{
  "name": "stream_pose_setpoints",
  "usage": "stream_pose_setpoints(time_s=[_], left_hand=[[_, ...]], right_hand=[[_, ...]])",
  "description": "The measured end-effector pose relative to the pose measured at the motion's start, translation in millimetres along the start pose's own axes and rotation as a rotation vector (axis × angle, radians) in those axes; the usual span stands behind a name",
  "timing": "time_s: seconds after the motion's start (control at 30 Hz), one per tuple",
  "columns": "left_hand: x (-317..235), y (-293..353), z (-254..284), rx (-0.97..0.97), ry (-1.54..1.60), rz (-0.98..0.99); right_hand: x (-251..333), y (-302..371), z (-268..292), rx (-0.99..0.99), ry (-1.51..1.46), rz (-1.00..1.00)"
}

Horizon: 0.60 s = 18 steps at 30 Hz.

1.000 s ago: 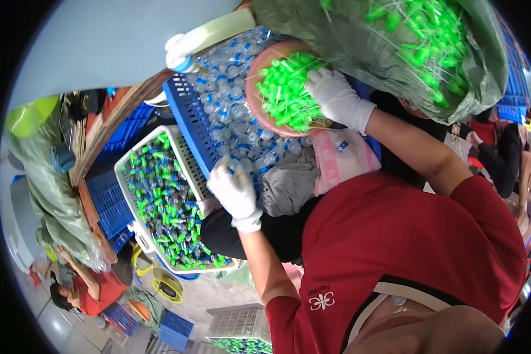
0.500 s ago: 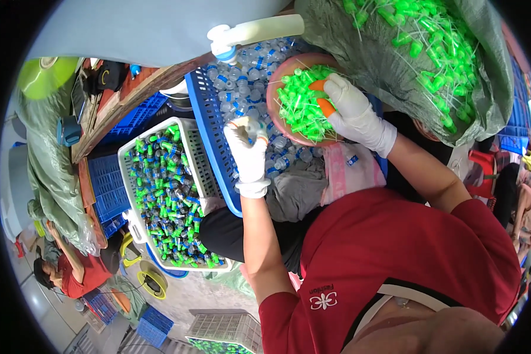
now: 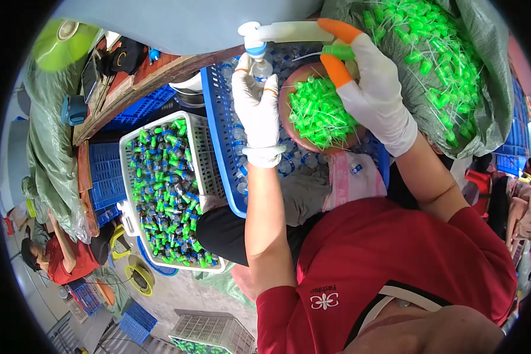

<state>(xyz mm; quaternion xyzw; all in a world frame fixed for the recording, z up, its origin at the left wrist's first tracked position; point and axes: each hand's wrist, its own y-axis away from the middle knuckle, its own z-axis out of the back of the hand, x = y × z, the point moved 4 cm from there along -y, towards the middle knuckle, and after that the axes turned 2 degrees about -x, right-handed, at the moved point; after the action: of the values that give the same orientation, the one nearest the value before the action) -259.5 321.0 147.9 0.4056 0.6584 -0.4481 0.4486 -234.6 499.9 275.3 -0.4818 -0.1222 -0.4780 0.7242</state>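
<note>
My left hand [image 3: 258, 115] grips a small clear bottle [image 3: 261, 71] at twelve o'clock; my right hand [image 3: 369, 82] pinches a green cap [image 3: 338, 52] (light, stiff, slippery — hold the sides).

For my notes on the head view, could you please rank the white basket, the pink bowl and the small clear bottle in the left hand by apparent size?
1. white basket
2. pink bowl
3. small clear bottle, held in the left hand

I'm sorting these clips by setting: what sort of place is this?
Probably a small assembly workshop for little bottles. The left hand holds a small clear bottle, the right hand a green cap piece above a bowl of them. A white basket holds green-capped bottles; another person sits nearby.
</note>
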Motion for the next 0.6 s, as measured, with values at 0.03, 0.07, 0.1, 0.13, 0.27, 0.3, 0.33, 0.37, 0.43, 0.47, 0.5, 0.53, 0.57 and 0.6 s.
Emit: stream_pose_setpoints(time_s=[0.03,0.07,0.1,0.13,0.27,0.3,0.33,0.37,0.43,0.47,0.5,0.53,0.57,0.6], left_hand=[[-1,1,-3,-0.011,0.078,-0.023],[-2,1,-4,-0.022,0.157,-0.045],[-2,0,-3,-0.023,0.156,-0.047],[-1,0,-3,-0.012,0.137,-0.038],[3,1,-1,0.015,0.095,-0.012],[3,2,1,0.017,0.090,-0.010],[3,2,1,0.020,0.086,-0.008],[3,2,1,0.020,0.086,-0.009],[4,2,1,0.035,0.096,-0.020],[4,2,1,0.042,0.101,-0.025],[4,2,0,0.042,0.100,-0.026],[4,3,0,0.034,0.098,-0.018],[4,3,0,0.025,0.096,-0.009],[4,3,0,0.017,0.094,-0.001]], right_hand=[[-2,0,0,0.000,-0.001,0.002],[-6,1,-2,0.017,0.055,0.029],[-10,2,-3,0.035,0.111,0.055],[-12,3,-5,0.053,0.167,0.082],[-15,4,-7,0.056,0.137,0.072],[-15,4,-7,0.056,0.138,0.073],[-15,4,-8,0.065,0.133,0.066],[-14,4,-8,0.074,0.128,0.059],[-15,4,-9,0.083,0.122,0.053],[-16,4,-10,0.073,0.114,0.066],[-16,4,-10,0.063,0.108,0.079],[-17,4,-10,0.053,0.102,0.092],[-17,4,-9,0.052,0.101,0.094],[-17,5,-9,0.057,0.101,0.081]])
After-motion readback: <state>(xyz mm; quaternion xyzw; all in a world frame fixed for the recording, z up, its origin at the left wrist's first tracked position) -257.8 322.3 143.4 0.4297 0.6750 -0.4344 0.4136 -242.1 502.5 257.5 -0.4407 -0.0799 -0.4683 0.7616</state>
